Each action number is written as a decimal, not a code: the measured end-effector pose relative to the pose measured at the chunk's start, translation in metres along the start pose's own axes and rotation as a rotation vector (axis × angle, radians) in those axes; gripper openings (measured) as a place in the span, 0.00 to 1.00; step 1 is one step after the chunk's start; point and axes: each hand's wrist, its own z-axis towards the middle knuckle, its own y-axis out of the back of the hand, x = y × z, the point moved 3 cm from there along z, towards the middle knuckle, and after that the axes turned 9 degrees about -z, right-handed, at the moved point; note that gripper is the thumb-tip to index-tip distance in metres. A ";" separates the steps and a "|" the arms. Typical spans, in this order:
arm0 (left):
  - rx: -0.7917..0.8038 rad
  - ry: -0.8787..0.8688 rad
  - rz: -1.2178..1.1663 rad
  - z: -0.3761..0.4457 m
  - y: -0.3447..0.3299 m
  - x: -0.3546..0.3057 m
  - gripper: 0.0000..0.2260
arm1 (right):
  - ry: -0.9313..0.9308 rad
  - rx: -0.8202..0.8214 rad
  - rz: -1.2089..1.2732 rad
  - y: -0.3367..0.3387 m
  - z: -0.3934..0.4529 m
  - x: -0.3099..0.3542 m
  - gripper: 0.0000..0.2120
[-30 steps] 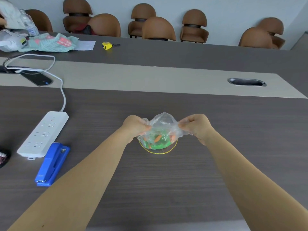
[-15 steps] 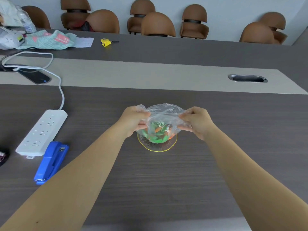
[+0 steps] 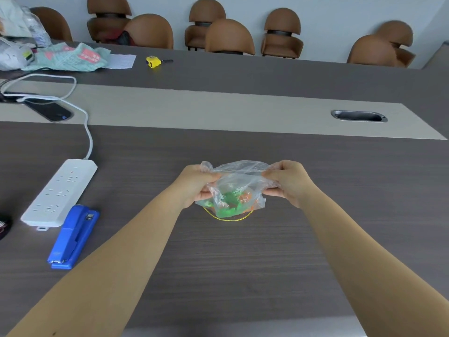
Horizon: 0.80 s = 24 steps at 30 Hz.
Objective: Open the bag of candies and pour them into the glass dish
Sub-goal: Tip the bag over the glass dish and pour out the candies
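A clear plastic bag [image 3: 239,183] with green and orange candies [image 3: 230,205] in its bottom hangs in the middle of the dark wooden table. My left hand [image 3: 198,184] grips the bag's left edge and my right hand [image 3: 288,182] grips its right edge, with the top stretched between them. Directly under the bag stands the glass dish [image 3: 228,218]; only its yellow-edged near rim shows, the rest is hidden behind the bag.
A white power strip [image 3: 59,192] with its cable and a blue stapler [image 3: 73,235] lie to the left. A phone [image 3: 48,109], a yellow tape measure [image 3: 153,62], bags and cloth sit far left. A metal cable slot [image 3: 359,116] is at the right. Brown chairs line the wall.
Both hands have lifted the bag a little above the dish and pulled its top wider apart; the candies now hang lower in the bag.
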 end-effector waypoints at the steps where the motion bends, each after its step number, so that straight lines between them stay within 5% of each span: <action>1: -0.006 -0.001 0.000 -0.001 -0.001 0.001 0.05 | 0.003 -0.006 -0.004 0.001 0.000 -0.001 0.06; 9: 0.001 -0.100 -0.127 -0.005 -0.006 -0.016 0.14 | 0.113 -0.093 0.056 0.005 0.002 0.011 0.12; 24: 0.031 -0.303 -0.086 -0.006 -0.007 -0.037 0.10 | 0.274 -0.160 0.090 0.008 -0.001 0.020 0.09</action>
